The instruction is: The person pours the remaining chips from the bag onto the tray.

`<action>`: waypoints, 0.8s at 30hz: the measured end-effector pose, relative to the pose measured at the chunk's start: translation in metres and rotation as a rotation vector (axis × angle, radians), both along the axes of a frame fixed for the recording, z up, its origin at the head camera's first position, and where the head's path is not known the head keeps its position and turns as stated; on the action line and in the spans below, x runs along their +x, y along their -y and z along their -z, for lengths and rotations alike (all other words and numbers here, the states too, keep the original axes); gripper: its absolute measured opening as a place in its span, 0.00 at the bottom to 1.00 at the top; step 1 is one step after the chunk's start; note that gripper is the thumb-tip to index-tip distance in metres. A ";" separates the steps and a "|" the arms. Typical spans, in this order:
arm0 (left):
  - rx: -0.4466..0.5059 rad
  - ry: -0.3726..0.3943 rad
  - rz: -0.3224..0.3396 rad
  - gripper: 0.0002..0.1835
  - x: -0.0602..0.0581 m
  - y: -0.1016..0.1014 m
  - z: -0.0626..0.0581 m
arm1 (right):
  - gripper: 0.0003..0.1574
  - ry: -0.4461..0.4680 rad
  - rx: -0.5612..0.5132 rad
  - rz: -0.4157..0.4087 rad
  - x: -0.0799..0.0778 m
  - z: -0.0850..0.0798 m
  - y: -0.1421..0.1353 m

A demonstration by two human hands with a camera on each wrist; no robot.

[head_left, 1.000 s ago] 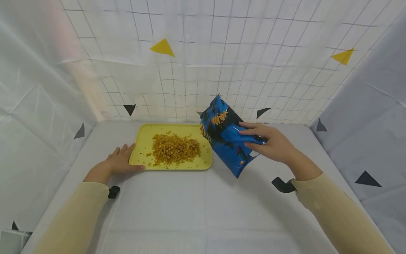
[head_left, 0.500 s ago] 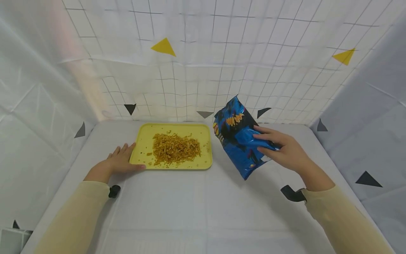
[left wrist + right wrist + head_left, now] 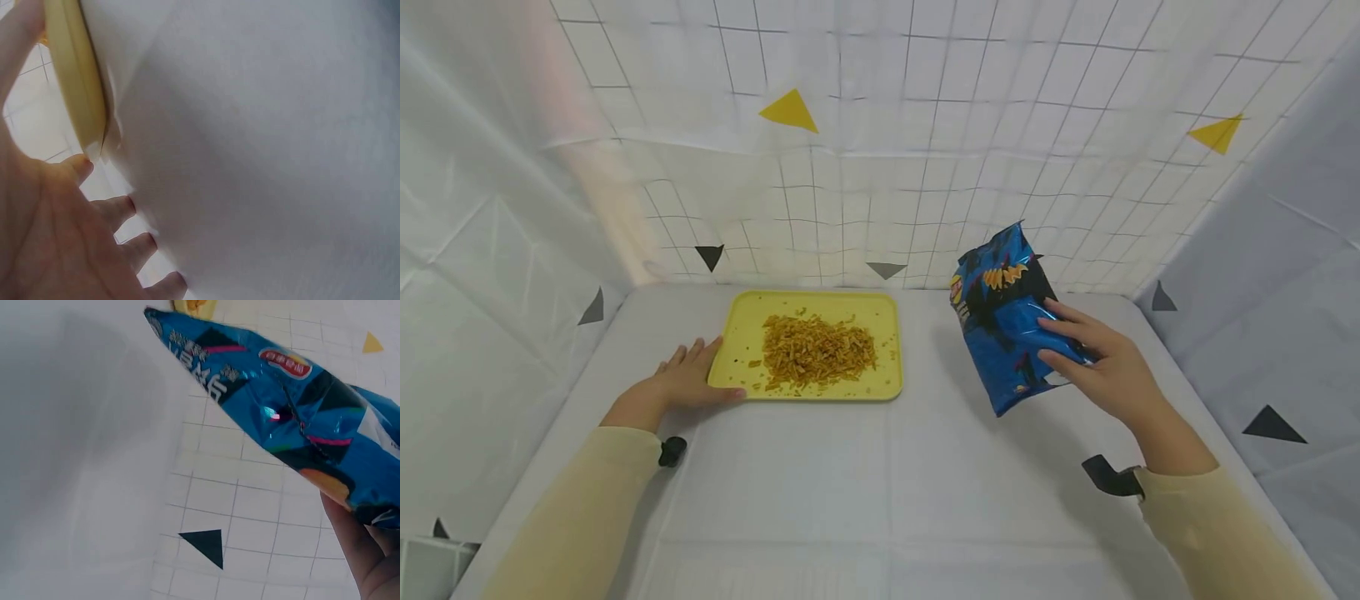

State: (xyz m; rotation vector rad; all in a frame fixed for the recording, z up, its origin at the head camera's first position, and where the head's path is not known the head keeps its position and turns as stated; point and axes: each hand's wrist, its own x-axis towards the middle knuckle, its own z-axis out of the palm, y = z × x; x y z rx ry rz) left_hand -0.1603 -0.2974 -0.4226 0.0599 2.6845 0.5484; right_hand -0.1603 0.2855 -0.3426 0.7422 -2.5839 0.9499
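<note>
A shallow yellow tray (image 3: 884, 325) lies on the white-covered table, with a heap of broken orange-brown snack pieces (image 3: 817, 352) in its middle. At the tray's near left corner rests my left hand (image 3: 679, 385), thumb along the front edge and fingers spread at the left side. The left wrist view shows those fingers extended beside the tray's side (image 3: 75, 69). My right hand (image 3: 1108, 371) grips a shiny blue snack bag (image 3: 996, 325) by its right part, held tilted above the table to the right of the tray. The right wrist view shows the bag's printed underside (image 3: 262, 406).
White cloth walls with a grid pattern (image 3: 850, 192) close in the back, and plain white sheets (image 3: 1292, 317) hang at the sides. Black and yellow triangles mark the walls. Several small crumbs lie scattered on the tray around the heap.
My right hand has carried the blue snack bag rightward, from beside and over the tray's right edge to well apart from it. The left hand and tray have stayed put.
</note>
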 end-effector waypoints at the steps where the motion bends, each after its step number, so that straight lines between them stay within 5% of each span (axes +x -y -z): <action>1: -0.001 0.000 0.002 0.67 0.000 0.000 0.000 | 0.31 -0.004 -0.008 0.012 0.001 0.001 -0.001; 9: 0.001 -0.004 0.001 0.68 0.000 -0.001 0.002 | 0.29 -0.042 -0.004 0.122 0.005 0.006 -0.004; 24: 0.001 -0.007 0.003 0.67 -0.001 0.001 0.001 | 0.30 -0.191 0.040 0.168 0.005 0.021 -0.010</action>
